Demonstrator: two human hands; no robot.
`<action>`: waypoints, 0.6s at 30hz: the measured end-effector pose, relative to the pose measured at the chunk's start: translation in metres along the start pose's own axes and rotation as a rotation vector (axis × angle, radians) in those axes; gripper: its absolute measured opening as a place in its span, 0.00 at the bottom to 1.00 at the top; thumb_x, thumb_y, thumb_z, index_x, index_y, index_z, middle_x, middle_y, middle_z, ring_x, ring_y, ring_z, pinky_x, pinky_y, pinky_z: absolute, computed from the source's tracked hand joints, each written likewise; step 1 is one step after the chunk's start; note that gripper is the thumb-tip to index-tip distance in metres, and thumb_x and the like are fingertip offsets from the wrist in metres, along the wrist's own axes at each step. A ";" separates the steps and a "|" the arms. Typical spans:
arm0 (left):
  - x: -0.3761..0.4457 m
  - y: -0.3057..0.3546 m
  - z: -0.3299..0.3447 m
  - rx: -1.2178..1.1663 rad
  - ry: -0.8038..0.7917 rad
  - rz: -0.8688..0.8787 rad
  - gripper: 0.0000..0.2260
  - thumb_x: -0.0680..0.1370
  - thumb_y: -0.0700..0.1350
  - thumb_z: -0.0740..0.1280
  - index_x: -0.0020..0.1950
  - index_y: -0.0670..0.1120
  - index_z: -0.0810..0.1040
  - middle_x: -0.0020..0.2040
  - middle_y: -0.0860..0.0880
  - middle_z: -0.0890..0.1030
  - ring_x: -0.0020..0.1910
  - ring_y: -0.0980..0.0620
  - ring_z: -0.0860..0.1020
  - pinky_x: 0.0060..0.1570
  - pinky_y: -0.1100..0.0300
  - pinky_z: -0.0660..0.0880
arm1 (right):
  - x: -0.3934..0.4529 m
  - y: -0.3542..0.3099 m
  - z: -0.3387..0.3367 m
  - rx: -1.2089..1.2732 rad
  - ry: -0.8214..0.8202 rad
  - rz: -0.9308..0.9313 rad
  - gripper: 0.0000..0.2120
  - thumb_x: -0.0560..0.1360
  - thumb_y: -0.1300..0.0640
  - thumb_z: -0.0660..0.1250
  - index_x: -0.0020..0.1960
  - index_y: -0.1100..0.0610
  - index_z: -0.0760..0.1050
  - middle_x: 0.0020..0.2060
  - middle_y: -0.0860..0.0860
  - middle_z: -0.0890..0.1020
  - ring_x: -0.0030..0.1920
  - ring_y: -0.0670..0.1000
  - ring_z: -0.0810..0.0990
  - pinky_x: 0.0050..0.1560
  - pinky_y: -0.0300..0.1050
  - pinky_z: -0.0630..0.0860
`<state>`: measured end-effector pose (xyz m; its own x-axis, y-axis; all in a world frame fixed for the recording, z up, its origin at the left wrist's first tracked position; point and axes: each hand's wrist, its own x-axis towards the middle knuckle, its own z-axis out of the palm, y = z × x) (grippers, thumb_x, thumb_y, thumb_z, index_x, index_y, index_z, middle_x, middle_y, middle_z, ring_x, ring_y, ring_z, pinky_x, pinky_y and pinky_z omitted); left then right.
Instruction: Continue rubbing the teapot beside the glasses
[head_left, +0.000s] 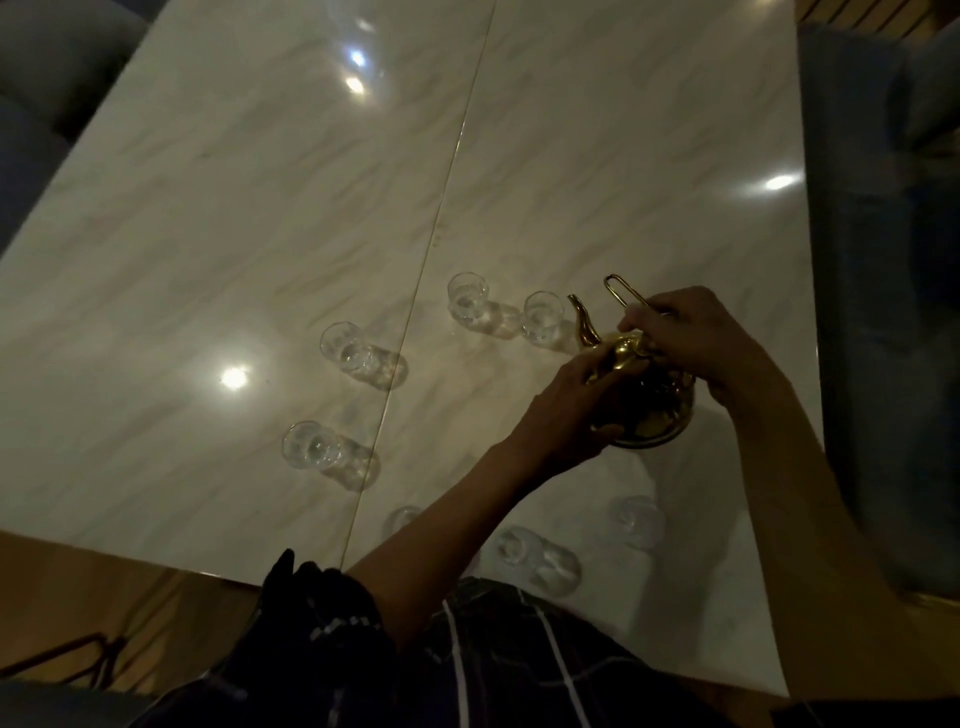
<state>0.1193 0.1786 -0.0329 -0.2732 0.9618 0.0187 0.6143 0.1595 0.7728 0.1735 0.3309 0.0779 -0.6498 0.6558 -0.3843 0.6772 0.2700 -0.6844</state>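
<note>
- Nearest the camera, a dark checked garment (498, 654) with pale lines fills the bottom edge, with a black bunched sleeve (317, 603) at the person's left forearm.
- Just beyond it, three small clear glasses stand near the front edge of the pale marbled counter (234, 218): one (402, 519) partly hidden behind the left forearm, one (540, 558) between the two forearms, one (636, 519) blurred beside the right forearm.
- Four more clear glasses curve round the far and left side: a near-left one (311, 447), one above it (348, 351), and two side by side, (467, 296) and (543, 312), the last just beside the teapot's spout.
- A thin gold seam (436, 228) runs down the counter, between the left pair and the rest.
- A blue upholstered seat (883, 260) borders the counter on the right.
- The gold teapot (649, 410) sits on the counter toward its right edge, shiny, round-bellied, with a curved spout pointing away and a thin wire handle raised.
- The left hand (566, 405) grips the pot's side, fingers and thumb curled against the body.
- The right hand (696, 338) pinches the lid (628, 351) on top, its fingers bunched tight, by the wire handle.
</note>
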 end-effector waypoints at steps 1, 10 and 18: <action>-0.002 0.004 0.002 0.005 -0.007 0.009 0.36 0.74 0.43 0.75 0.80 0.52 0.65 0.82 0.44 0.56 0.78 0.41 0.61 0.62 0.46 0.76 | -0.005 0.005 -0.003 0.016 0.000 0.008 0.11 0.76 0.53 0.65 0.43 0.57 0.84 0.39 0.57 0.84 0.41 0.55 0.84 0.46 0.56 0.81; -0.009 0.047 0.038 -0.008 -0.062 0.162 0.34 0.74 0.39 0.75 0.79 0.49 0.69 0.80 0.41 0.62 0.71 0.38 0.69 0.52 0.52 0.76 | -0.049 0.051 -0.035 -0.059 0.005 0.048 0.10 0.78 0.52 0.64 0.41 0.50 0.81 0.42 0.54 0.82 0.42 0.52 0.81 0.39 0.48 0.78; -0.011 0.068 0.069 -0.032 -0.170 0.277 0.34 0.74 0.41 0.77 0.78 0.45 0.69 0.79 0.38 0.64 0.68 0.36 0.73 0.51 0.52 0.77 | -0.073 0.089 -0.049 -0.107 0.061 0.122 0.10 0.77 0.52 0.65 0.44 0.54 0.83 0.45 0.55 0.82 0.46 0.54 0.82 0.47 0.54 0.81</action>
<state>0.2148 0.1941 -0.0241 0.0303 0.9915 0.1267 0.6236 -0.1179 0.7728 0.2985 0.3413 0.0754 -0.5405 0.7291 -0.4199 0.7848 0.2571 -0.5639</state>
